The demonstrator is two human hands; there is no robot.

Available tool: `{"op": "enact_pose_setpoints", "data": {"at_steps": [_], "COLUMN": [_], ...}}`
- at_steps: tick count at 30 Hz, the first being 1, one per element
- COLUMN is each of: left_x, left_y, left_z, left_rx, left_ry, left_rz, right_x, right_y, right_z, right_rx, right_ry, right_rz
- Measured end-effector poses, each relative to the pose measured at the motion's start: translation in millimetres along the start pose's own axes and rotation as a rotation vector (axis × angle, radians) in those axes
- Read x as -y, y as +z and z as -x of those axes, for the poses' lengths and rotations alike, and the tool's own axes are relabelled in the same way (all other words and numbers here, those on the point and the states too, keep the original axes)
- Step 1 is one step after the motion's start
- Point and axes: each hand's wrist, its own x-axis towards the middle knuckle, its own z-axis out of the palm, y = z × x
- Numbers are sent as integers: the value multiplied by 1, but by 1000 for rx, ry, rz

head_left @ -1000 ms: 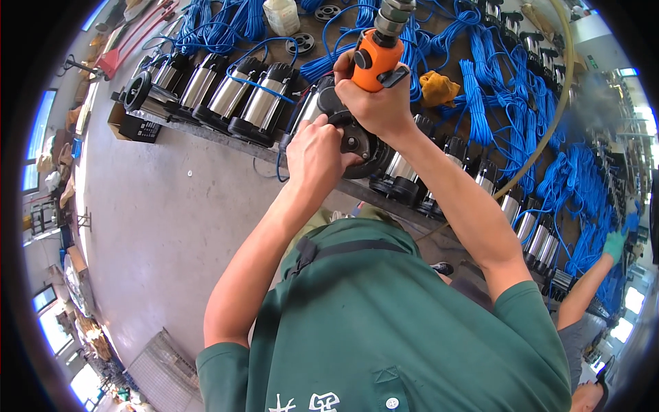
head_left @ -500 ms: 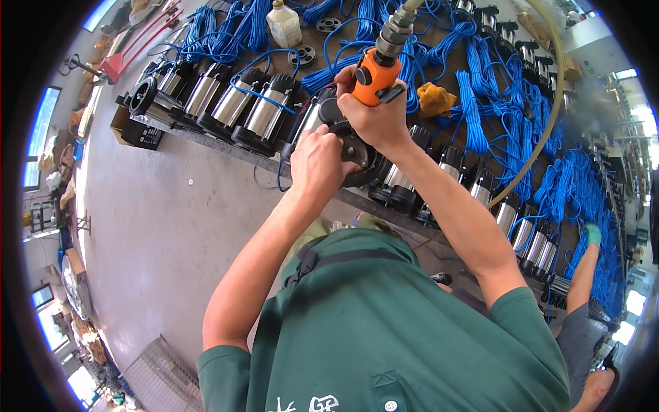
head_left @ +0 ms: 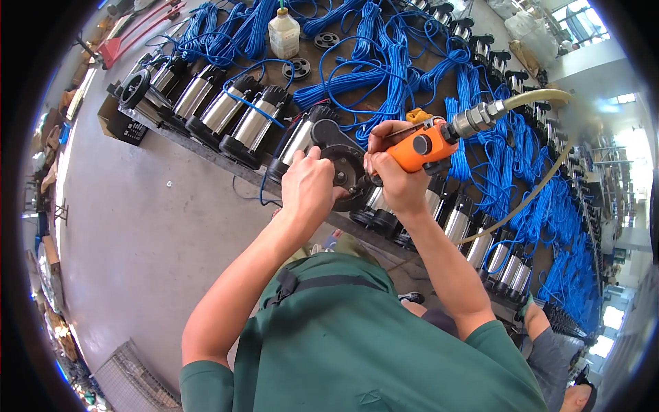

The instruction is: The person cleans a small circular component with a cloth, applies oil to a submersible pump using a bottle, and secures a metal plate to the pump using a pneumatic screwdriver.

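Observation:
My right hand (head_left: pixel 392 175) grips an orange air-driven screwdriver (head_left: pixel 420 146) with a metal fitting and a pale hose (head_left: pixel 542 180) running off to the right. Its tip is hidden behind my fingers, against the black round end cap (head_left: pixel 345 165) of a steel submersible pump (head_left: pixel 300 141). My left hand (head_left: pixel 309 189) rests on that black end cap, fingers curled on its near side. The pump lies in a long row of the same pumps on a low bench.
More steel pumps (head_left: pixel 226 110) lie side by side to the left and to the right, among coils of blue cable (head_left: pixel 384 62). A white plastic bottle (head_left: pixel 283 33) stands behind. Grey concrete floor (head_left: pixel 130 226) lies left. Another person (head_left: pixel 556 357) crouches at the lower right.
The view has swung so the pump row sits lower and more central. My right hand has tilted the orange tool from upright to nearly level. My left hand stays on the end cap.

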Motion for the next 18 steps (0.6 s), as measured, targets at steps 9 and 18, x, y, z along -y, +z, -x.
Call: {"op": "enact_pose_setpoints", "data": {"at_steps": [9, 18], "left_x": [3, -2], "left_y": [-3, -9], "left_z": [-3, -5], "left_rx": [14, 45], "left_ry": [-4, -29], "left_rz": [-6, 10], "right_x": [-9, -13], "right_y": [0, 2], "right_z": [0, 6], "right_rx": [-5, 94], "right_ry": [5, -32], "right_rz": [17, 171]}}
